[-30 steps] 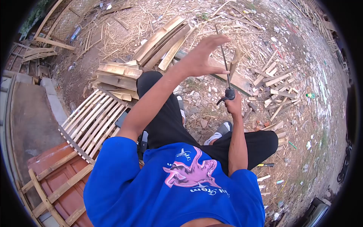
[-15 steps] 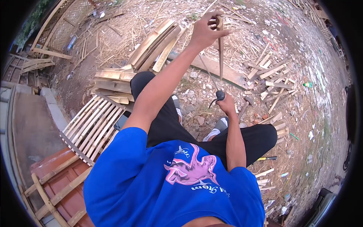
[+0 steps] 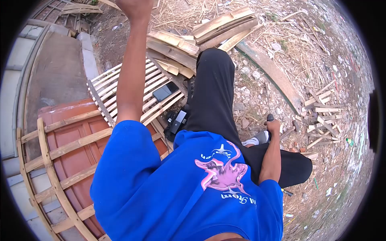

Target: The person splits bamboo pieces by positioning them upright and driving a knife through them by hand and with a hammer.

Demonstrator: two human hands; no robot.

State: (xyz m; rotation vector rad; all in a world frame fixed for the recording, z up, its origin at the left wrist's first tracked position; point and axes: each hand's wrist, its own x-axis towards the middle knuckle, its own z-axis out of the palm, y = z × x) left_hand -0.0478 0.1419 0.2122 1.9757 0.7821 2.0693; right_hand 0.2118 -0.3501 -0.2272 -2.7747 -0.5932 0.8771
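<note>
Tool [image 3: 270, 117] in right hand [image 3: 274, 127], fist wrapped round its dark handle [image 3: 269, 116], near the shoe [image 3: 263, 137]. Probably light and stiff; handle the sure hold, thin rod [image 3: 269, 102] possibly sharp. Rod nearly lost against rubble [image 3: 246, 94]; tip unclear. Left hand [image 3: 136, 6] cut by top edge; cannot tell whether spread or gripping.

Lettering, head view: readable word found on the shirt [image 3: 161, 193], at 5 o'clock from view centre. White "From" [image 3: 232, 196] was inverted, at 6 o'clock of the pink print [image 3: 225, 173]. Letters beside it, toward 3 o'clock, ran into folds; unclear. Second white lettering [image 3: 208, 156], at 10 o'clock of the print, was too distorted to read.
</note>
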